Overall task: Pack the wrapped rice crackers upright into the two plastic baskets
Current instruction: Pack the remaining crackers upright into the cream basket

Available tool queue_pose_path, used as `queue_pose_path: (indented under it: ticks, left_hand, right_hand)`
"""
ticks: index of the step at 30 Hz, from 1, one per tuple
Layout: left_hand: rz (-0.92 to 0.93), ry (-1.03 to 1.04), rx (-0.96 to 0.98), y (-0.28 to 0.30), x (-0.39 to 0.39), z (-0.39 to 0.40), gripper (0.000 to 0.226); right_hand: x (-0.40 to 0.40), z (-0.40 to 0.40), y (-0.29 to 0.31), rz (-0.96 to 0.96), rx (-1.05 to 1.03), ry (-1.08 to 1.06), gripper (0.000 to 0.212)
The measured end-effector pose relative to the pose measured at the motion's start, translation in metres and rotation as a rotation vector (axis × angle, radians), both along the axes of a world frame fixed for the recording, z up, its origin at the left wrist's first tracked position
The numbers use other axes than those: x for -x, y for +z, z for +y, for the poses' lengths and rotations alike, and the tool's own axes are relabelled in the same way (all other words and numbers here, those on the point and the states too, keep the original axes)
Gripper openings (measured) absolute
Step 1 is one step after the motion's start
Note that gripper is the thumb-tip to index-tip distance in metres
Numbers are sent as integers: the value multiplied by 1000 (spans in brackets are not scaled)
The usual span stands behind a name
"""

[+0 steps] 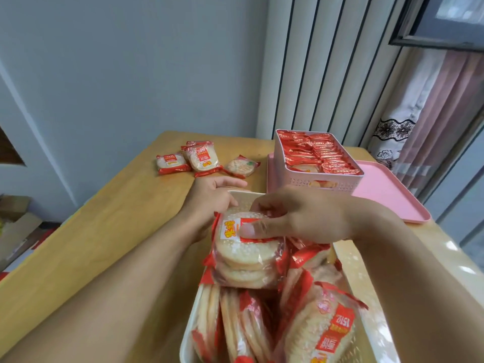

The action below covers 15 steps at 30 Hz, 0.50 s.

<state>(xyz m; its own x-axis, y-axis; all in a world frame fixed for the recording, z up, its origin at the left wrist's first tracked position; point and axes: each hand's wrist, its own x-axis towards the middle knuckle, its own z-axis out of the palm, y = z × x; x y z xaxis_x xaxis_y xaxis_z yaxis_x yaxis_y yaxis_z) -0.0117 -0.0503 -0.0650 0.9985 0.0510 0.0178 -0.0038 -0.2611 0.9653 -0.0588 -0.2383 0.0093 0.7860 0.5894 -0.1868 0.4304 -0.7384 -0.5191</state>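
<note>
While both hands grip one cracker pack, three packs lie loose; two baskets.

One head-worn camera looks forward and down, close over the near basket. The table stretches away toward the corner wall.

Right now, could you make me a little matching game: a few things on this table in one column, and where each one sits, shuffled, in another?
Things:
1. pink basket
2. cream basket
3. loose packets
4. held packet

Places:
A. flat on the bare table, far left
B. on the pink tray
C. nearest the camera, partly filled
D. pinched by the right hand, above the near basket

Pairs: 1-B, 2-C, 3-A, 4-D
</note>
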Motion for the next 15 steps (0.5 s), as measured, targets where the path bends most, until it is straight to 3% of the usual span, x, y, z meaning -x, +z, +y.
queue_pose_path:
  ticks: [4, 7, 11, 15]
  left_hand:
    - [-2, -93, 101, 1, 3, 9, 32]
    - [-41, -108, 219, 12, 3, 14, 16]
    - [-135, -261, 244, 27, 7, 19, 45]
    - [-300, -323, 95, 28, 12, 13, 25]
  right_hand:
    - [1, 5, -2, -100, -57, -71, 48]
    - [-5, -2, -1, -99, -345, -189, 43]
    - [-15, -3, -6, -129, -683, -397, 33]
    - [-17, -1, -15, -134, -576, -413, 39]
